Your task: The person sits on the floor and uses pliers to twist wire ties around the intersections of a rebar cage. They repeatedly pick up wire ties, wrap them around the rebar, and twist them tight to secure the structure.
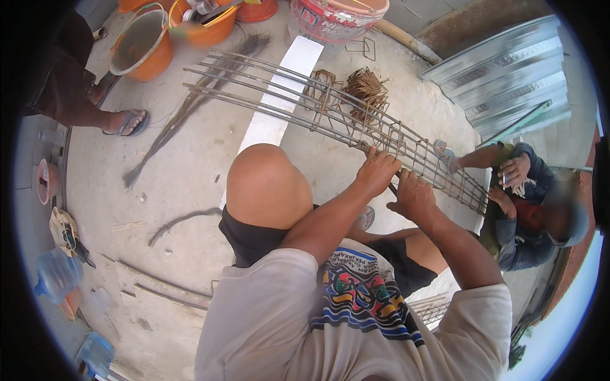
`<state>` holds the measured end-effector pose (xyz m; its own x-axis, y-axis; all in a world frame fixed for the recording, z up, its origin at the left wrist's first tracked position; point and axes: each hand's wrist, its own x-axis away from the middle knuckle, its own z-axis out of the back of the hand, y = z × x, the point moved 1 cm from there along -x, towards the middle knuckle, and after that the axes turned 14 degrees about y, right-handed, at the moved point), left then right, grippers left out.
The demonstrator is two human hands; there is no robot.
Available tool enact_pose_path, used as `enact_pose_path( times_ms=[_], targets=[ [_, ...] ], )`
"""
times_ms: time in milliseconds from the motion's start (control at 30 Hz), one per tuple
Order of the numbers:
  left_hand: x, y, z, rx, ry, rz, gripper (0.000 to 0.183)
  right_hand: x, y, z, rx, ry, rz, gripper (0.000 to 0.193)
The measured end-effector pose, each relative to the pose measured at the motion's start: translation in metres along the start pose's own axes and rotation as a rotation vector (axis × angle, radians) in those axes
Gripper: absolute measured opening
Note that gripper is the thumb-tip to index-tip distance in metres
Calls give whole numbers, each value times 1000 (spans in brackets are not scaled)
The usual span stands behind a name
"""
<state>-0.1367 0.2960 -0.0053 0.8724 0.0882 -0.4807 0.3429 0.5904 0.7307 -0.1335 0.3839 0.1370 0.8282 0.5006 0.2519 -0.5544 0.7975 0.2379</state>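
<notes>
A pale concrete floor (127, 254) underlies the work area. The long steel bar cage (343, 136) lies diagonally across it, from upper centre to lower right, in front of the person's knees. A seated co-worker (537, 168) is at its right end. Beyond stands corrugated metal sheeting (508, 76). A white strip (264, 127) passes beneath the cage's bars; a loose wire bundle (171, 133) lies left of it, below an orange bucket (152, 63). Bent steel ties (367, 92) are piled just beyond the cage. The left hand (379, 170) is at the cage's near side, fingers curled; the right hand (414, 193) is just beside it, fingers bent, thumb spread outward. A dark rod (394, 184) shows between them; whether either hand is closed on it cannot be determined.
</notes>
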Motion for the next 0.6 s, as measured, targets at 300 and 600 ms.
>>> enact_pose_path(
  times_ms=[300, 600],
  targets=[
    [11, 11, 24, 54, 176, -64, 31, -2, 26, -37, -826, -435, -411, 22],
    [8, 1, 16, 92, -38, -65, 30, -3, 14, 1, -760, -316, -359, 36]
  ],
)
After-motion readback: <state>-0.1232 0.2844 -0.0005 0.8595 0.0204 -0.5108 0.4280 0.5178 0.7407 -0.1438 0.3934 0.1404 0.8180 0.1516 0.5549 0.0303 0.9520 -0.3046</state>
